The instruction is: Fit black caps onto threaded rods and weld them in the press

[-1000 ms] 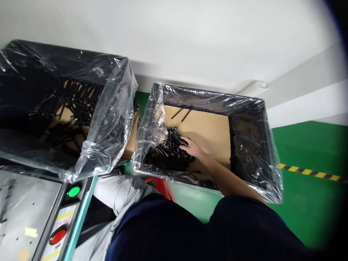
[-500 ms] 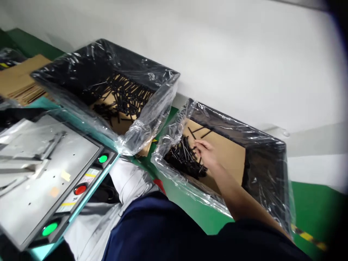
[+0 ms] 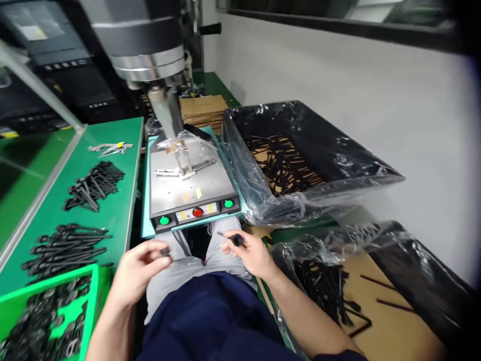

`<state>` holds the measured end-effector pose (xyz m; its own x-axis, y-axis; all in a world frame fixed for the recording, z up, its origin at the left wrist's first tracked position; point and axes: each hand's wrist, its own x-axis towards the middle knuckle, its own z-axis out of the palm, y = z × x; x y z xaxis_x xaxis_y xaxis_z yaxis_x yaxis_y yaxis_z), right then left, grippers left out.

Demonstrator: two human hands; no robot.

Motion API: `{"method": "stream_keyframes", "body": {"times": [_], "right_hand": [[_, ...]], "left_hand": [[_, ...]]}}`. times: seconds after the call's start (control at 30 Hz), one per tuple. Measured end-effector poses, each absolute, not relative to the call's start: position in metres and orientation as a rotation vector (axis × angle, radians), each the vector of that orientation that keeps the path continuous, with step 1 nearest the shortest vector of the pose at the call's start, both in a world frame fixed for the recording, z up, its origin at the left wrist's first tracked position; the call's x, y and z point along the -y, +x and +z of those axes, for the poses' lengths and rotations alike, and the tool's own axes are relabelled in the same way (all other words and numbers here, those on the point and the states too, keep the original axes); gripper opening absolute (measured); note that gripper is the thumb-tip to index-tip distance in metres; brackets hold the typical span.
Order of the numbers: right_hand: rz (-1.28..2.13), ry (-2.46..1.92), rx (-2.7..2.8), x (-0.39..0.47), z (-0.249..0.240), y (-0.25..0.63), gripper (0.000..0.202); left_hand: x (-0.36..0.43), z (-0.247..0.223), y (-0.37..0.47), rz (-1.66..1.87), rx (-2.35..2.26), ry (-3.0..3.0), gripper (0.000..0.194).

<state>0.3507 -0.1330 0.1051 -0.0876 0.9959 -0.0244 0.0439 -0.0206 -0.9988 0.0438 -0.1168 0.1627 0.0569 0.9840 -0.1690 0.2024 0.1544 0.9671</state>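
Note:
My left hand (image 3: 141,268) is over my lap, its thumb and fingers pinching a small black part (image 3: 165,251). To its right, my right hand (image 3: 250,250) is closed on a black rod with a thick round end (image 3: 236,240), the thin tip pointing left. Both hands are apart, just in front of the machine's metal plate (image 3: 176,193). A fixture (image 3: 184,165) stands on that plate below the press head (image 3: 150,62). Small black round parts fill a green bin (image 3: 95,296) beside my left forearm.
Two plastic-lined black boxes (image 3: 338,145) with black rods stand at the right. Black threaded rods (image 3: 93,185) and metal tools (image 3: 110,148) lie on a green table (image 3: 126,200) at left. Green buttons (image 3: 164,220) and a red button (image 3: 197,212) line the machine's front.
My right hand has left the nearer lined box and is now over my lap with a black rod. My left hand has come into view. The view has swung left onto the machine.

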Motion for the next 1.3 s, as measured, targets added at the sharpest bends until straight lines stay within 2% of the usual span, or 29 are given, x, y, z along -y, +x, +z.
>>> {"method": "stream_keyframes", "body": {"times": [0.17,0.47,0.73,0.97,1.2,1.3], "right_hand": [[0.921,-1.144,1.733,0.109,0.110,0.304,0.017],[0.658,-1.117,1.991,0.080,0.123,0.292,0.029],[0.482,-1.169,2.093,0.051,0.137,0.285,0.032],[0.803,-1.166,1.988,0.030,0.149,0.282,0.031],[1.722,-1.055,1.527,0.017,0.136,0.287,0.047],[1.513,-1.138,1.567,0.016,0.138,0.286,0.044]], "left_hand": [[0.089,0.137,0.090,1.003,-1.151,1.135,0.043],[0.055,0.139,0.086,1.049,-0.919,1.073,0.042],[0.026,0.138,0.085,1.021,-0.821,0.983,0.042],[0.002,0.140,0.086,1.041,-0.799,0.993,0.039],[-0.010,0.137,0.088,0.944,-0.715,0.946,0.040],[-0.016,0.132,0.091,0.942,-0.744,0.940,0.041]]}}
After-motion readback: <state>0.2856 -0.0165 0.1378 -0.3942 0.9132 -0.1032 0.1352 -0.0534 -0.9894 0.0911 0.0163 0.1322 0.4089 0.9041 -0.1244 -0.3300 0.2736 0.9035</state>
